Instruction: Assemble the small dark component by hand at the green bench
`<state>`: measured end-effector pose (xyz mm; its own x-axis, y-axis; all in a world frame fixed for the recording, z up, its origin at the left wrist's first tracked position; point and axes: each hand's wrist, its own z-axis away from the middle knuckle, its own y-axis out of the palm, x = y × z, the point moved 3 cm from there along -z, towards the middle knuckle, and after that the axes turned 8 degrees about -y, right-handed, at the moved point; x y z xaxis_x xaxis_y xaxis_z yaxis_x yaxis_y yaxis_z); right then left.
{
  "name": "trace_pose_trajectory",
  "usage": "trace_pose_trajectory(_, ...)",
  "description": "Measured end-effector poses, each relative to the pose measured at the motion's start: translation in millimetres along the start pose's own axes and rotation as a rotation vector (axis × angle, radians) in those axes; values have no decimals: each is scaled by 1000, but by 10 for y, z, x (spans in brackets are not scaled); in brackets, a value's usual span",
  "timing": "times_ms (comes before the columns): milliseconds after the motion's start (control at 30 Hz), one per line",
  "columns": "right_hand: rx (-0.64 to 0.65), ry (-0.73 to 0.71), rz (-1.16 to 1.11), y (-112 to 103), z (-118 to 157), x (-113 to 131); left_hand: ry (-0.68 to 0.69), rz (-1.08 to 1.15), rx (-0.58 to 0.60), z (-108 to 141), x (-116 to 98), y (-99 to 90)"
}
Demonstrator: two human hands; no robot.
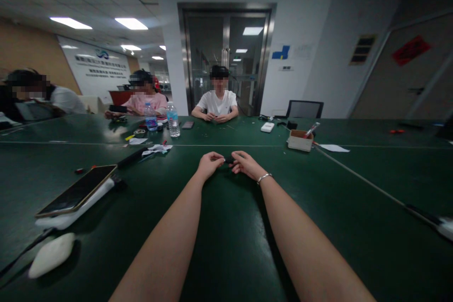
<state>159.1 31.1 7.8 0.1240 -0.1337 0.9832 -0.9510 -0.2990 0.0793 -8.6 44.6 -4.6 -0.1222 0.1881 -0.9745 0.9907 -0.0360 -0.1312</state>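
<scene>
Both my hands meet in front of me, low over the green table (226, 226). Between them is a small dark object (229, 160) with a light tip at its left end; its kind is too small to make out. The fingers of my left hand (209, 165) pinch the light left end. My right hand (246, 165) has thumb and fingers closed round the dark right end, and a silver bracelet (264, 178) circles that wrist. The fingers partly hide the object.
On the left, a phone (78, 191) rests on a white block (76, 207), near a pale stone-like object (52, 255). Two bottles (173, 120) and paper scraps (157, 149) stand and lie farther off. A small box (300, 141) sits right. Several people sit across the table.
</scene>
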Motion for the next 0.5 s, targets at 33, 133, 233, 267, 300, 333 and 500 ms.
trace_pose_trajectory(33,14,7,18,10,1,0,-2,5,4,4,-3,2)
trace_pose_trajectory(133,75,-54,14,17,23,33,-13,26,2,10,-11,-1)
trace_pose_trajectory(233,83,-104,-23,-4,40,60,-20,39,-3,15,-20,-5)
trace_pose_trajectory(267,69,-99,-25,-9,33,54,-19,41,-2,16,-24,-4)
trace_pose_trajectory(300,54,-83,-20,-10,21,40,-17,41,-3,17,-27,-4)
trace_pose_trajectory(333,41,-62,-9,-9,4,22,-14,40,-4,17,-29,-4)
trace_pose_trajectory(500,69,-20,42,5,-27,-20,-14,40,-5,12,-28,-6)
